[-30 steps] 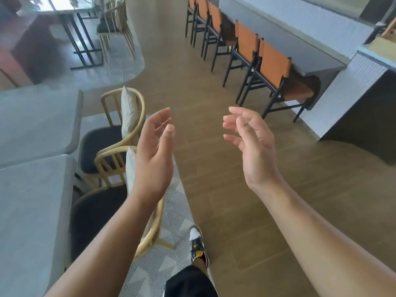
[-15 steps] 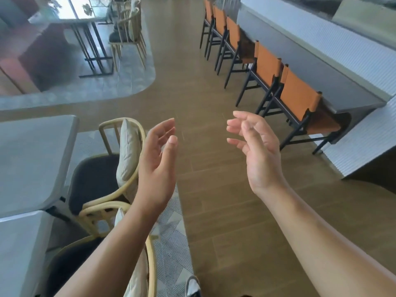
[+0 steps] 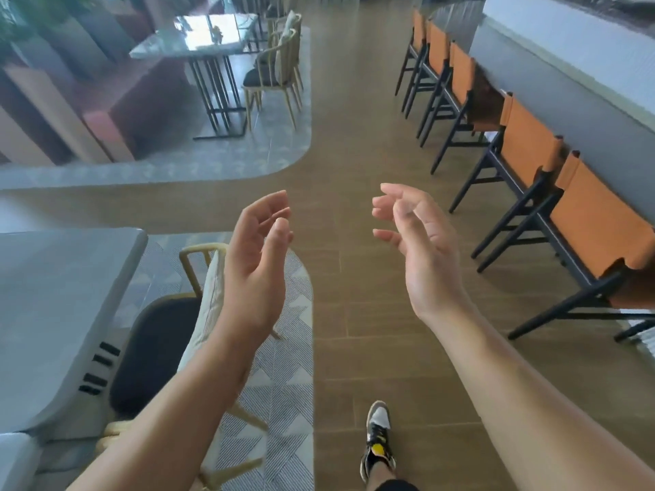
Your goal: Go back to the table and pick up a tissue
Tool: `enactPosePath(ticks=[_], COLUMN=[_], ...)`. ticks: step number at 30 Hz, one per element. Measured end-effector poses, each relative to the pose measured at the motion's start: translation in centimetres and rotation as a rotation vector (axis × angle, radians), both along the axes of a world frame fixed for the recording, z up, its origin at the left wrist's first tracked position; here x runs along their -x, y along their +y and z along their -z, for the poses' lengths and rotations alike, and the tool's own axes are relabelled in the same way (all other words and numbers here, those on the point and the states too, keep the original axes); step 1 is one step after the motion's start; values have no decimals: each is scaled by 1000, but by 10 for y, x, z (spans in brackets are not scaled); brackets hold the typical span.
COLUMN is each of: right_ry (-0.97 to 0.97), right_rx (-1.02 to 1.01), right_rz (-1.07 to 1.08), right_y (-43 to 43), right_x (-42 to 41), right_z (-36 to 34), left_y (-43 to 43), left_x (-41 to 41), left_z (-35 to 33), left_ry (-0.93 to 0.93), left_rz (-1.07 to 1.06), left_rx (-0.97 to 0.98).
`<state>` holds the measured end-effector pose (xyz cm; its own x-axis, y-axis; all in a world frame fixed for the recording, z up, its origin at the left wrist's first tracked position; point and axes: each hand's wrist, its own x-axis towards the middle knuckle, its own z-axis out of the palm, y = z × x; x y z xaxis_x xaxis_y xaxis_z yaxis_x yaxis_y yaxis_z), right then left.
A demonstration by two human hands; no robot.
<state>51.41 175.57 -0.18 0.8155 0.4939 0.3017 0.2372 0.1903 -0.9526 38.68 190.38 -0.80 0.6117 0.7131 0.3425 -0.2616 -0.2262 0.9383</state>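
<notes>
1. Hands first: my left hand (image 3: 253,264) and my right hand (image 3: 421,249) are raised in front of me, palms turned toward each other, with a clear gap between them.
2. Both have fingers loosely curled and relaxed; neither holds or touches anything.
3. Nearest to my left hand is the rattan chair (image 3: 166,334), which lies just below and behind it in the view, with a dark seat and a pale cushion (image 3: 212,295) standing against its curved backrest. My left forearm crosses in front of that chair.
4. That chair is tucked against a grey table (image 3: 60,306) at the left edge, and both stand on a patterned grey floor strip (image 3: 287,384).
5. My right hand hangs over the wooden plank floor (image 3: 354,331), well apart from any furniture.
6. Lower down, between my forearms, one foot in a black, white and yellow sneaker (image 3: 378,441) is planted on the planks.
7. To the right, a row of orange-backed chairs (image 3: 595,228) with black frames stands along a long grey counter (image 3: 567,101).
8. Far left at the back, a glossy table (image 3: 198,37) on black legs has another rattan chair (image 3: 276,69) beside it, on a raised grey area.
</notes>
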Motion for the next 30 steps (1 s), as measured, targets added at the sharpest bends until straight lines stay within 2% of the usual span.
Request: enactPosePath(ticks=[8, 15, 24, 30], right_ry=[48, 39, 9, -16], right_rx=[-93, -90, -104, -122], right_rz=[-88, -153, -200, -241], right_y=[78, 151, 306, 423], right_x=[-184, -280, -401, -474], right_z=[-26, -33, -27, -43], left_y=[61, 125, 268, 379], left_x=[-161, -249, -361, -426], left_z=[-21, -24, -12, -29], left_ry=[-11, -32, -63, -51], left_rz=[-120, -168, -248, -277], left_rx=[-17, -9, 11, -4])
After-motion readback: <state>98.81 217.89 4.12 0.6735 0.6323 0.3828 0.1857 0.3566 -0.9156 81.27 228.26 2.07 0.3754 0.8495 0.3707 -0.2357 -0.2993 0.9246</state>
